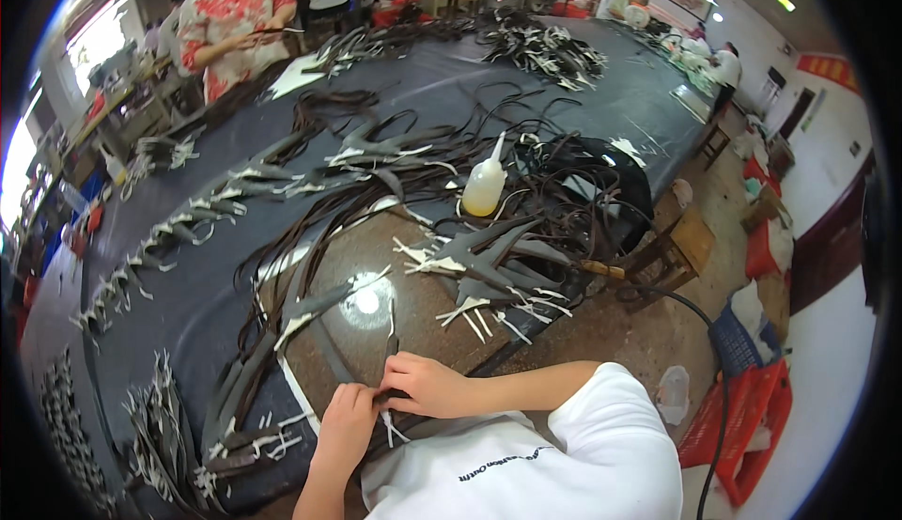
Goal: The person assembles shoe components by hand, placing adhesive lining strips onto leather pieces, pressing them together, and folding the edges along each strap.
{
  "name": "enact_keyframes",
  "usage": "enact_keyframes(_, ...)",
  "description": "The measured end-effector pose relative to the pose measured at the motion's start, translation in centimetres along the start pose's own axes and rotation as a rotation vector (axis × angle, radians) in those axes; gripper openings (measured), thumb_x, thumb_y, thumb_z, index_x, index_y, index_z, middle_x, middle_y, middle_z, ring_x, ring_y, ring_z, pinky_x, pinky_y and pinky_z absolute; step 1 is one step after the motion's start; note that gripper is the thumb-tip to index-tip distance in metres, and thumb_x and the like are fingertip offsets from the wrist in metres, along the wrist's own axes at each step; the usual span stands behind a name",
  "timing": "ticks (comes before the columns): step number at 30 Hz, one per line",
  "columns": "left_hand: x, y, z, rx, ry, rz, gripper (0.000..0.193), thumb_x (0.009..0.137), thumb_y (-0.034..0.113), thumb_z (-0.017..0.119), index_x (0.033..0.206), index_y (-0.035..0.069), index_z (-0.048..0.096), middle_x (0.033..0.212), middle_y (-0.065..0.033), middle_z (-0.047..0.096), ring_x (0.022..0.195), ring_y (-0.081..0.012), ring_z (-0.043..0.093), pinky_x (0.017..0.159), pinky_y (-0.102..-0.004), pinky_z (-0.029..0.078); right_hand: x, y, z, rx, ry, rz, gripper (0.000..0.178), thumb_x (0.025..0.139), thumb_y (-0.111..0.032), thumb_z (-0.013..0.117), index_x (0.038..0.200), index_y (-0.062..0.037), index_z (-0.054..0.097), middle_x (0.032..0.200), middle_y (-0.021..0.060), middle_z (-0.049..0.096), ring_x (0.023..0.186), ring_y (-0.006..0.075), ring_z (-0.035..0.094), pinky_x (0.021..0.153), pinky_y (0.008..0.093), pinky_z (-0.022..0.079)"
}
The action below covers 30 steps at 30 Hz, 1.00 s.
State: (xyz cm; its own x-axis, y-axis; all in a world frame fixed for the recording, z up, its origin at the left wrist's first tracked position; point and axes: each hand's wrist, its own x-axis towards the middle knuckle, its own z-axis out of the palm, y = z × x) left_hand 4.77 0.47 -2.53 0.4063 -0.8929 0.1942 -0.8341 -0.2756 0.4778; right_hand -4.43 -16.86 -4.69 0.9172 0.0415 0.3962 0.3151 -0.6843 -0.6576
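Note:
My left hand (348, 419) and my right hand (423, 385) meet at the near edge of a brown polished slab (418, 318). The fingers of both are pinched together on a dark grey strap (392, 342) with white ends. One white end points away over the slab, and white strips hang below my fingers. Another dark band (331, 351) runs from the slab to my left hand. Beyond my hands lies a strap piece (310, 309) with a pale underside. To the right is a pile of similar straps (498, 262). My fingers hide the gripped part.
A squeeze bottle (485, 187) with yellowish liquid stands behind the slab. Rows of straps (178, 224) and bundles (164, 426) cover the dark tabletop (178, 313) on the left. A wooden stool (686, 243) and red crate (742, 426) are at right. A person (230, 27) stands across the table.

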Motion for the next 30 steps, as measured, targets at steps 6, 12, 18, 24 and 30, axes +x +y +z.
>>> enact_keyframes(6,2.0,-1.4,-1.4,-0.013,-0.083,0.193,0.018,0.079,0.011,0.07,0.09,-0.001,0.061,0.084,-0.0123,0.059,0.081,-0.0305,0.06,0.073,-0.0389,0.05,0.3,0.4,-0.3,-0.054,-0.079,-0.007,0.013,0.082,-0.013,0.065,0.08,-0.0023,0.059,0.086,0.0114,0.054,0.087,0.0299,0.054,0.077,0.0392,0.047)
enact_keyframes(12,0.1,1.9,-0.5,-0.29,0.18,-0.53,0.048,0.079,0.016,0.075,0.11,-0.001,0.044,0.064,-0.0094,0.056,0.055,-0.0213,0.058,0.052,-0.0331,0.046,0.1,-0.9,-0.2,0.125,0.075,0.202,0.012,0.083,-0.01,0.063,0.086,0.0016,0.062,0.086,0.0137,0.058,0.084,0.0318,0.057,0.075,0.0392,0.048)
enact_keyframes(18,0.1,3.0,0.4,-0.918,0.452,-0.672,0.072,0.081,-0.003,0.069,0.136,0.004,0.025,0.074,-0.0069,0.06,0.07,-0.0125,0.061,0.059,-0.0247,0.047,1.5,-2.1,0.2,0.16,0.238,0.027,0.018,0.082,0.0,0.061,0.099,-0.001,0.066,0.09,0.0144,0.063,0.083,0.032,0.061,0.073,0.0378,0.051)
enact_keyframes(24,2.1,3.5,-0.7,-1.244,0.569,-0.525,0.076,0.08,-0.01,0.068,0.139,0.005,0.023,0.099,-0.015,0.067,0.089,-0.0146,0.064,0.078,-0.0236,0.05,3.0,-3.0,-2.4,0.418,0.25,0.334,0.016,0.088,0.0,0.057,0.099,0.0007,0.07,0.097,0.0088,0.067,0.086,0.0147,0.063,0.076,0.0271,0.05)
enact_keyframes(30,1.7,4.7,-1.4,-1.299,0.683,-0.454,0.066,0.083,-0.009,0.064,0.136,0.005,0.026,0.107,-0.0163,0.066,0.096,-0.0162,0.064,0.086,-0.0274,0.051,3.4,-4.0,-2.2,0.654,0.313,0.318,0.019,0.091,0.0,0.054,0.103,0.0042,0.068,0.104,0.0109,0.066,0.095,0.0155,0.061,0.083,0.0267,0.047)
